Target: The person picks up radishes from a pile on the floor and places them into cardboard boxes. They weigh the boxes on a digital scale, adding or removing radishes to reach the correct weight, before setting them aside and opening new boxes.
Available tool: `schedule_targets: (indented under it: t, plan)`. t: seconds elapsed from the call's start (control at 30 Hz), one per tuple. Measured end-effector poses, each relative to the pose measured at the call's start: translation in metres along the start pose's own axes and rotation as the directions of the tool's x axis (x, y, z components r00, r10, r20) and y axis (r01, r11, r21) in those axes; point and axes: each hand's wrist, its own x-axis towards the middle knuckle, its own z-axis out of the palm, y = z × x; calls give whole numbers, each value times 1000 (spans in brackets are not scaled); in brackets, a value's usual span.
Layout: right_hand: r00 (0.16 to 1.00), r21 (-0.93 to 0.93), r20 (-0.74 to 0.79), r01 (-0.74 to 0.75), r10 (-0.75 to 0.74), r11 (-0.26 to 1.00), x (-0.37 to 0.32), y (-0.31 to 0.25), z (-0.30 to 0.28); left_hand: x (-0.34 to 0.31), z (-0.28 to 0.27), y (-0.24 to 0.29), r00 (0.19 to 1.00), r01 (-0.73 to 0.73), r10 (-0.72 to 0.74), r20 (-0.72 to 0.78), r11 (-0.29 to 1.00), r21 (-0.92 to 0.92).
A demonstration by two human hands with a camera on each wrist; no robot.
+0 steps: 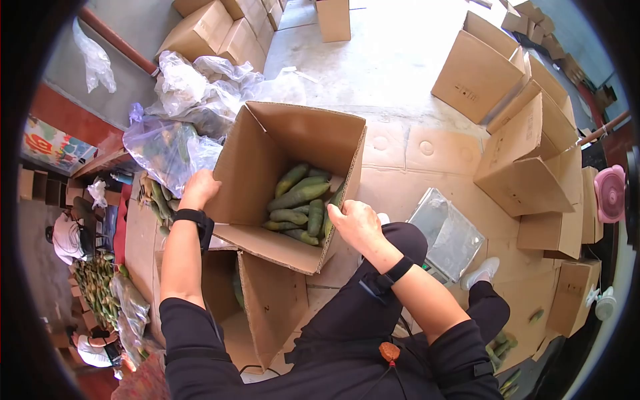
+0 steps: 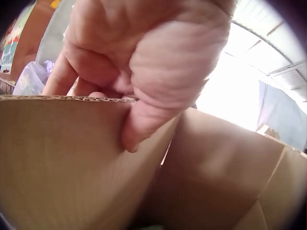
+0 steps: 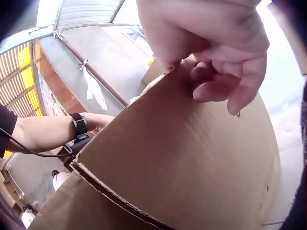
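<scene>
In the head view, an open-topped cardboard box stands tilted in front of me, with several thick green cucumbers piled at its bottom. My left hand grips the top edge of its left wall. The left wrist view shows the thumb on the inner face and the fingers over the outer side. On the opposite wall, my right hand pinches the rim, its curled fingers lying against the outer face in the right wrist view.
Below the held box sits another open box. A flat scale with a clear cover lies by my right leg. Plastic bags are at left, empty-looking boxes at right. Two people work at far left beside heaped cucumbers.
</scene>
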Motion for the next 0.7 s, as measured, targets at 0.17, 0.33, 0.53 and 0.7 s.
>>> schedule_targets:
  t: [0.17, 0.33, 0.53, 0.7]
  plan:
    - [992, 152, 42, 109, -116, 982, -22, 29, -17, -34, 3, 11, 996, -33, 33, -79, 999, -1]
    - [982, 425, -110, 187, -154, 886, -57, 78, -73, -113, -11, 61, 851, -462, 378, -365, 869, -176]
    - [942, 634, -324, 151, 83, 758, -122, 177, -139, -255, -2, 107, 928, -149, 105, -357, 984, -96]
    - [896, 675, -354, 45, 270, 737, -170, 257, -145, -300, 68, 62, 969, 121, -133, -206, 990, -69]
